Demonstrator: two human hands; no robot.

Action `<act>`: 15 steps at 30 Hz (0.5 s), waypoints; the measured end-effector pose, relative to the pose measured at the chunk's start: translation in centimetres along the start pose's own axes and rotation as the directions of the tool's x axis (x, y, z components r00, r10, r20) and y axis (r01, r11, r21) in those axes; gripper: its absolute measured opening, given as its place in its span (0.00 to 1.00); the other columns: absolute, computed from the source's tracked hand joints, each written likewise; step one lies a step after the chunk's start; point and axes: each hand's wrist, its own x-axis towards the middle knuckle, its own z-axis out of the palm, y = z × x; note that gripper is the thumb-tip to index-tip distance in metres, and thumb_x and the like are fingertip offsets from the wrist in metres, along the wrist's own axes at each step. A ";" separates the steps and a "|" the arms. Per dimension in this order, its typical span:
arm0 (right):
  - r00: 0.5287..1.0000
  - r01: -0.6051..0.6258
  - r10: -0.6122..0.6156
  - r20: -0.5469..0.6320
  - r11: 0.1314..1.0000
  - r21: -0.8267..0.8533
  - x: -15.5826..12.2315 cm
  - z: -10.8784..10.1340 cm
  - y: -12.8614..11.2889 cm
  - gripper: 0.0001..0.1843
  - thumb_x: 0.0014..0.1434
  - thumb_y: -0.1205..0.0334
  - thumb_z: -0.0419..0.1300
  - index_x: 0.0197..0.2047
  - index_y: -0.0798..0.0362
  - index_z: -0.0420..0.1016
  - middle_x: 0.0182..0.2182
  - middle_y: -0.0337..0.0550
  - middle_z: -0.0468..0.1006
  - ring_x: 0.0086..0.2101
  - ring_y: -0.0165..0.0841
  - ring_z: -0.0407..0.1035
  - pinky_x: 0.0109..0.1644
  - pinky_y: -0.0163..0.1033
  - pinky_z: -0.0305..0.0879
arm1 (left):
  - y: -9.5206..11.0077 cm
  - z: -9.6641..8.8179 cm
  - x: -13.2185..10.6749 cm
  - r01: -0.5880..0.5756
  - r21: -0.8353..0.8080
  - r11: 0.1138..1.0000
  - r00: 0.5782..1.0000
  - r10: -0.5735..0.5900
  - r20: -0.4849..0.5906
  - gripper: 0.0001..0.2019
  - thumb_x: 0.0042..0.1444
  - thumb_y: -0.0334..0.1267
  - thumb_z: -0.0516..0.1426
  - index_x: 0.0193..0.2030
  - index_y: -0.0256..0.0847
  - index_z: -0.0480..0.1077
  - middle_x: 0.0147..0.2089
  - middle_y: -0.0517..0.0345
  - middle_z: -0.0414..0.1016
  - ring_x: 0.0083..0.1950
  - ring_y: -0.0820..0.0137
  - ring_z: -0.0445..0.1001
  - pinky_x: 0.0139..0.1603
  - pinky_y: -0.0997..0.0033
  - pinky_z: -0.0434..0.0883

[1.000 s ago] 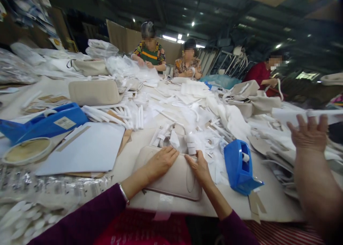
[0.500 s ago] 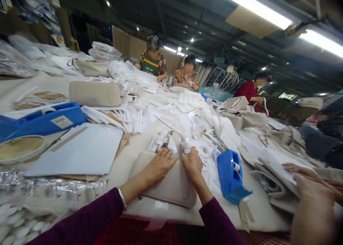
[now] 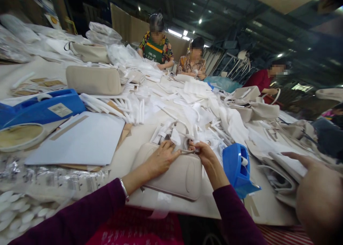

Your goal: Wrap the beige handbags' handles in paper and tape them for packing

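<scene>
A pale beige handbag (image 3: 171, 175) lies in front of me near the table's front edge, its base toward me. My left hand (image 3: 162, 157) rests on top of it, fingers stretched out toward its far edge. At the bag's far right corner, my right hand (image 3: 205, 153) has thumb and fingers closed on the bag handle (image 3: 186, 151), which arches up from the bag. White wrapping (image 3: 176, 136) covers part of the handles. Just to the right of the bag stands a blue tape dispenser (image 3: 235, 166).
White paper sheets (image 3: 77, 139) and a second blue dispenser (image 3: 59, 107) lie at left. Another beige bag (image 3: 93, 80) is behind them. White scraps (image 3: 182, 95) cover the middle. A co-worker's hand (image 3: 316, 191) reaches in at right; several people work across the table.
My right hand has moved from the bag's top to the right and taken hold of the handle, lifting it a little. My left hand stays on the bag. The view has tilted down slightly.
</scene>
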 end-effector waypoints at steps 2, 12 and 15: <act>0.996 -0.040 0.032 0.087 0.996 0.080 0.1 -0.4 0.2 0.09 0.39 0.57 0.57 0.26 0.53 0.68 0.19 0.37 0.63 0.24 0.31 0.61 0.32 0.39 0.65 | 0.0 0.0 0.0 -0.002 0.017 1.000 1.000 0.002 0.006 0.24 0.56 0.25 0.50 0.60 0.39 0.62 0.55 0.43 0.66 0.62 0.54 0.56 0.64 0.52 0.55; 0.991 0.038 -0.053 -0.123 0.992 -0.120 -0.6 -0.3 0.3 0.24 0.43 0.58 0.63 0.45 0.55 0.68 0.31 0.43 0.77 0.31 0.36 0.70 0.34 0.38 0.65 | -0.1 0.3 0.0 -0.007 0.048 0.999 1.000 0.006 0.019 0.25 0.54 0.25 0.50 0.60 0.40 0.62 0.56 0.43 0.66 0.63 0.53 0.56 0.64 0.52 0.55; 1.000 0.021 -0.021 -0.010 1.000 -0.006 -0.8 -0.3 0.5 0.20 0.46 0.58 0.61 0.42 0.56 0.69 0.32 0.45 0.77 0.32 0.37 0.71 0.37 0.39 0.65 | -0.1 0.2 0.1 -0.006 0.048 0.999 1.000 0.006 0.010 0.25 0.55 0.24 0.49 0.60 0.40 0.62 0.57 0.43 0.66 0.63 0.53 0.56 0.64 0.52 0.56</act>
